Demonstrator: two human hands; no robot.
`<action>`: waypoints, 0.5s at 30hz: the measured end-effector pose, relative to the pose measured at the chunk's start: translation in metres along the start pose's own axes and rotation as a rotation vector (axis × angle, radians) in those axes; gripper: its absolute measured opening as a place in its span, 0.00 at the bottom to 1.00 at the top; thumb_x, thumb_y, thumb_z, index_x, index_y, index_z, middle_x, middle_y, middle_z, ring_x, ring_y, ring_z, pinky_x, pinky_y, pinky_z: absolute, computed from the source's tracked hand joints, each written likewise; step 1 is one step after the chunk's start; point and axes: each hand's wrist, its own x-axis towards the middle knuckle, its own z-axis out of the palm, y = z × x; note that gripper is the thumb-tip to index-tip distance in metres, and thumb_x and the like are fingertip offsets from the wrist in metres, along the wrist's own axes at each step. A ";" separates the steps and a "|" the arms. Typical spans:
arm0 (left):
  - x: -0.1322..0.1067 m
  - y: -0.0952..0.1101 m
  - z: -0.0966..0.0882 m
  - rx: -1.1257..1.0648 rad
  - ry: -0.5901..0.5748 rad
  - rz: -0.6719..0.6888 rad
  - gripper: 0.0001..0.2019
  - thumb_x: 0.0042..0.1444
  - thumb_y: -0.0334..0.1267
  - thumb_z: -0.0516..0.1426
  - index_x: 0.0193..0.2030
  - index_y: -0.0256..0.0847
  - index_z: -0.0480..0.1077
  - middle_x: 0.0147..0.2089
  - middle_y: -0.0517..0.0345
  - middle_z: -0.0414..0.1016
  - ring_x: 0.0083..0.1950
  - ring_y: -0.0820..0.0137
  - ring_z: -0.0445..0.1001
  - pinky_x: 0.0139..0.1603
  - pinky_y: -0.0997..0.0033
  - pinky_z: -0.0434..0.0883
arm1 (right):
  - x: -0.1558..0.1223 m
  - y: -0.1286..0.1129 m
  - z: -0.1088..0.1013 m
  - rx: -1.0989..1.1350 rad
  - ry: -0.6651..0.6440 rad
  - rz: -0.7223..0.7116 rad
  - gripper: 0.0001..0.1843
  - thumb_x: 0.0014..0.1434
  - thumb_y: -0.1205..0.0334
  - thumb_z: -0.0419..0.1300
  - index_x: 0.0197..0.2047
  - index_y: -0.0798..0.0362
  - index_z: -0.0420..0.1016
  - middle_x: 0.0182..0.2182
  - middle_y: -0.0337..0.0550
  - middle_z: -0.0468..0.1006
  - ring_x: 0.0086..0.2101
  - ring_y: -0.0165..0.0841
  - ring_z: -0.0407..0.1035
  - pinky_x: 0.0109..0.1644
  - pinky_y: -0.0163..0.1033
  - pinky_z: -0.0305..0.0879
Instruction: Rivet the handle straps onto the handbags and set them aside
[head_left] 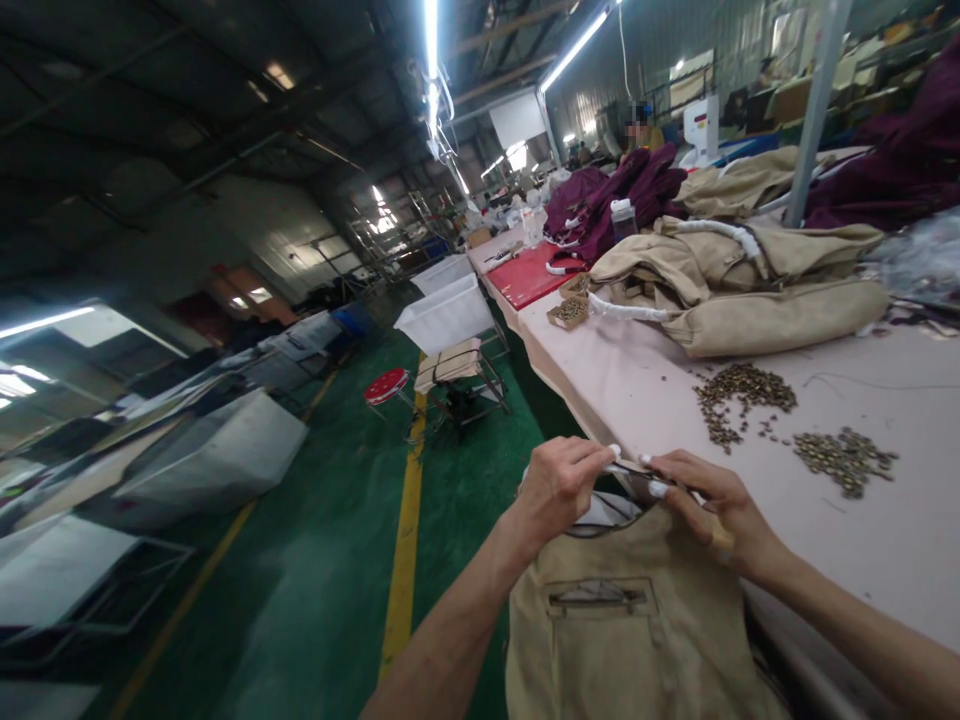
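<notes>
A tan garment (630,630) with a zipped pocket hangs over the near edge of the long pale table (637,380). My left hand (559,485) pinches its upper edge, fingers closed. My right hand (712,500) is closed on the same edge a little to the right, and a thin dark piece runs between the two hands. Two loose heaps of small brass metal pieces (739,395) (844,458) lie on the table just beyond my right hand.
Folded tan garments (742,285) and purple garments (615,195) are piled farther along the table, with a red mat (529,275) and small boxes of metal pieces (570,310). A person sits at the far end. White bins (446,310), a red stool (388,385) and a green floor lie left.
</notes>
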 end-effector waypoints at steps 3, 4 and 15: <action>-0.009 -0.010 0.011 -0.049 0.037 -0.039 0.13 0.69 0.30 0.51 0.53 0.38 0.74 0.48 0.48 0.83 0.48 0.66 0.81 0.49 0.64 0.77 | 0.002 -0.004 0.000 0.010 -0.036 0.026 0.14 0.69 0.62 0.58 0.55 0.48 0.79 0.47 0.47 0.79 0.45 0.37 0.75 0.50 0.41 0.71; -0.012 -0.013 0.015 -0.066 0.045 -0.051 0.14 0.69 0.30 0.50 0.53 0.38 0.75 0.49 0.48 0.83 0.48 0.66 0.81 0.50 0.63 0.77 | 0.002 -0.006 0.000 0.003 -0.038 0.040 0.13 0.69 0.61 0.58 0.53 0.48 0.80 0.46 0.47 0.79 0.45 0.37 0.75 0.49 0.41 0.71; -0.035 -0.026 0.041 -0.152 0.157 -0.168 0.12 0.67 0.27 0.50 0.49 0.36 0.74 0.48 0.44 0.81 0.51 0.64 0.80 0.52 0.60 0.79 | -0.002 -0.002 0.000 -0.035 -0.051 0.118 0.11 0.69 0.59 0.58 0.50 0.49 0.80 0.44 0.48 0.77 0.43 0.37 0.74 0.42 0.38 0.72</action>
